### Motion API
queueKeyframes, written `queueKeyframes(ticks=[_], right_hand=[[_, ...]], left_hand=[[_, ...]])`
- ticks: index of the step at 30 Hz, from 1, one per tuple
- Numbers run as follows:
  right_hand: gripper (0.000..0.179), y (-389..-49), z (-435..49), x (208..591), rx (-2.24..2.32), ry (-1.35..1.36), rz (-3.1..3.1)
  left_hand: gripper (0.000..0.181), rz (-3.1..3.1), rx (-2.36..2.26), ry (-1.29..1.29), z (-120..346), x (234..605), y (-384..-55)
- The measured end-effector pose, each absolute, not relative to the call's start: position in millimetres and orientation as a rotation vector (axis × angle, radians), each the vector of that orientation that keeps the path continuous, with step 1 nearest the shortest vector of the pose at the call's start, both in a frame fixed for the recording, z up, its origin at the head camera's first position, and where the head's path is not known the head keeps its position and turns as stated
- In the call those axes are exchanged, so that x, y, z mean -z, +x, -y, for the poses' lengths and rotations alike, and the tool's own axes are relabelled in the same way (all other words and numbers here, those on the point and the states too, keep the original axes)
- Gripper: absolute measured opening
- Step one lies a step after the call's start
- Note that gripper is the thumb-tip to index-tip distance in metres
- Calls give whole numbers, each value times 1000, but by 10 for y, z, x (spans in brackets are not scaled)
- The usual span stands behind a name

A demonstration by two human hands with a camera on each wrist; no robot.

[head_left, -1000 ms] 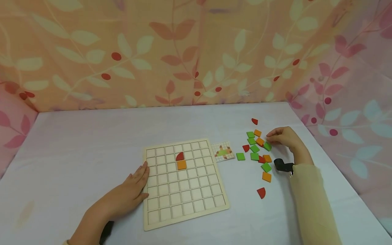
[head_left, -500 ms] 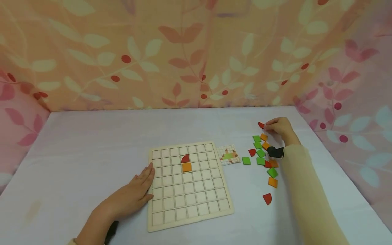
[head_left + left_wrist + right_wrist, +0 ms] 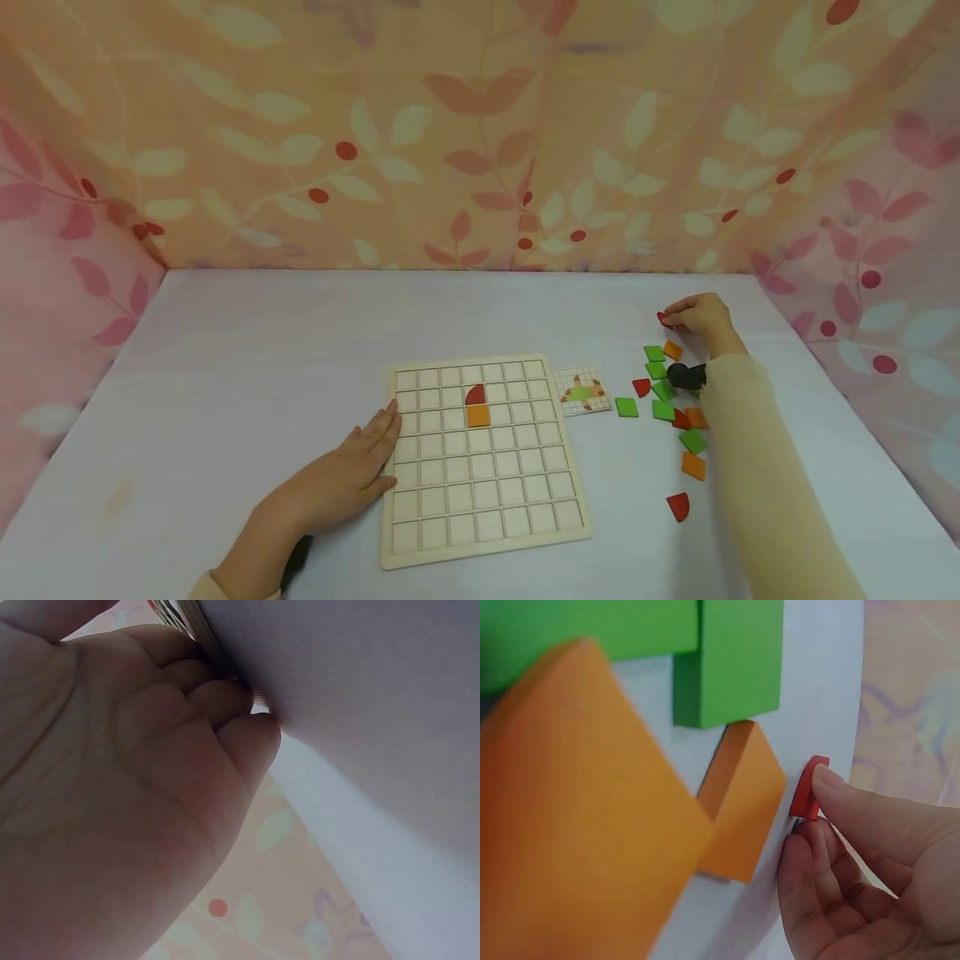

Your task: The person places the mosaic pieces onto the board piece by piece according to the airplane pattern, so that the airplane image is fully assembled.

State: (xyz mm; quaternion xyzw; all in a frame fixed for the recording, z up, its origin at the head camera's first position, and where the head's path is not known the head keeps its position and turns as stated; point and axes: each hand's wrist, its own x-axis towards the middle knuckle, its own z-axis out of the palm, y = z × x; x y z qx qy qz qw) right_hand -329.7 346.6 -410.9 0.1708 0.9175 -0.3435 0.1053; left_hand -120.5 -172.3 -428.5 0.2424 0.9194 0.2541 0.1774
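At the far end of the loose tiles, my right hand [image 3: 701,317] pinches a red quarter-circle tile [image 3: 808,787] between thumb and fingers, close over the white tabletop. My left hand [image 3: 352,467] rests at the left edge of the wooden grid board [image 3: 487,552], fingers straight along its frame; the left wrist view shows the fingertips against the board's side. Two tiles lie in the grid: a red quarter-circle [image 3: 476,394] and, directly below it, an orange square [image 3: 477,416].
A pattern card [image 3: 582,392] lies against the board's right side. Right of it are scattered green square tiles [image 3: 627,407], orange square tiles [image 3: 693,466] and red quarter-circle tiles [image 3: 678,507]. My right sleeve covers part of this group. A patterned curtain [image 3: 480,133] stands behind the table.
My right hand has moved from beside the green and orange tiles away to the far red quarter-circle and now pinches it. My left hand stays at the board; the head view has shifted slightly.
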Motion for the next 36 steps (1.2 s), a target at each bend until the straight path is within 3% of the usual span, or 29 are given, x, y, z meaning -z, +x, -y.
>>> queueKeyframes(ticks=[8, 17, 36], right_hand=[[29, -3244, -3489, 4067, 1046, 441, -2705], [45, -3135, -3506, 4066, 1143, 408, -2599], [36, -2745, -2976, 3797, 1406, 179, -2601]], left_hand=[[69, -2599, -700, 670, 1695, 4300, -1219], [69, -2585, -713, 683, 1706, 4265, -1219], [70, -2587, -703, 696, 1720, 4291, -1239]])
